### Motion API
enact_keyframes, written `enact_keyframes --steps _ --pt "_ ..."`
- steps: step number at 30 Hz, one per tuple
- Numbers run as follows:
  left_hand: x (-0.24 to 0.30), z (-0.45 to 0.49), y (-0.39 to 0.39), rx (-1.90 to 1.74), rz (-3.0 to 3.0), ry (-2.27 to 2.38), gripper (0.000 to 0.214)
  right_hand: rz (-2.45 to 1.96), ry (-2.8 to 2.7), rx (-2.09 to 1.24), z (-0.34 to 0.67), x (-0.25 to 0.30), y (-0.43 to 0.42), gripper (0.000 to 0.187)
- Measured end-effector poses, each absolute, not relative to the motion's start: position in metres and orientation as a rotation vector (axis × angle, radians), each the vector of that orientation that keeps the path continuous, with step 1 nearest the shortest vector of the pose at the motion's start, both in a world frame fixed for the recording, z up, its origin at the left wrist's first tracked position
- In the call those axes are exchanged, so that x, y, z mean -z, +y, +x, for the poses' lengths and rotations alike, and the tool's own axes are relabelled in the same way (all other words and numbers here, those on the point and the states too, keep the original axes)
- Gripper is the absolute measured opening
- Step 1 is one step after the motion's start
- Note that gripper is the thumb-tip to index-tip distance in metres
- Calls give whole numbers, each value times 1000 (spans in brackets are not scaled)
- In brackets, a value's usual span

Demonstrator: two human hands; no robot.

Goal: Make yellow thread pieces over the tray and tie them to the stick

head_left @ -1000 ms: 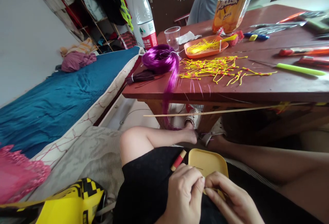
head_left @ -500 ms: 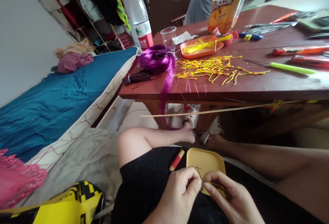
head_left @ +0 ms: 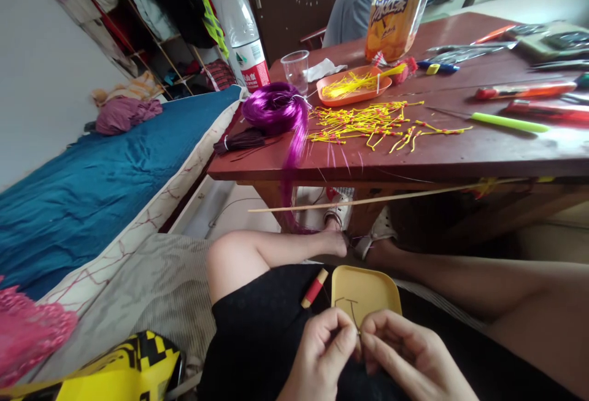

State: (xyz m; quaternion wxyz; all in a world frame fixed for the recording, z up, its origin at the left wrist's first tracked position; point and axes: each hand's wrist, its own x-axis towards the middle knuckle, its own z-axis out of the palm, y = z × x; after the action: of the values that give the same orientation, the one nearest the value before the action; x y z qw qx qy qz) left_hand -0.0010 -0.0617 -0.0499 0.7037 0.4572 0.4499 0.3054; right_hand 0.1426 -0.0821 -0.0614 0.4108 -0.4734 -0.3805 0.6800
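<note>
Over my lap, my left hand [head_left: 324, 346] pinches a thin dark strand [head_left: 353, 314] between thumb and forefinger. The strand's upper part stands out above the fingertips, with a short bent end. Directly beside it, my right hand [head_left: 402, 352] is also closed in a pinch, its fingertips meeting the left ones at the strand. A tiny yellowish bit shows where they meet; its details are hidden by the fingers. Behind the hands lies a shallow yellow tray [head_left: 384, 284] on the lap. Left of the tray rests a small spool of red thread [head_left: 315, 289].
On the red table [head_left: 391, 159] lie knotted yellow cords [head_left: 363, 120], a purple fibre bundle [head_left: 273, 108], an orange tray [head_left: 350, 99] and a green-handled tool [head_left: 510, 122]. Two bottles stand behind. A thin stick [head_left: 322, 207] crosses below the table edge. Another person's sleeve [head_left: 352, 11] shows beyond.
Both hands stay pinched together, with the fingertips slightly lower. The yellow strand seen under my right fingers is no longer visible. The view has shifted slightly.
</note>
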Motion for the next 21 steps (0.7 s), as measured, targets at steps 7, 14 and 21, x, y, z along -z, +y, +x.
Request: enact_keyframes --steps 7,14,21 --pt "46 -1 -57 -657 1053 1048 38 -1346 -1329 -1322 154 60 -83 20" --pt "39 -3 -59 -583 1226 1153 39 -1346 -1466 -1209 156 60 -83 21" --pt "35 5 -52 -512 1102 1150 40 -1332 -1469 -1269 156 59 -83 28"
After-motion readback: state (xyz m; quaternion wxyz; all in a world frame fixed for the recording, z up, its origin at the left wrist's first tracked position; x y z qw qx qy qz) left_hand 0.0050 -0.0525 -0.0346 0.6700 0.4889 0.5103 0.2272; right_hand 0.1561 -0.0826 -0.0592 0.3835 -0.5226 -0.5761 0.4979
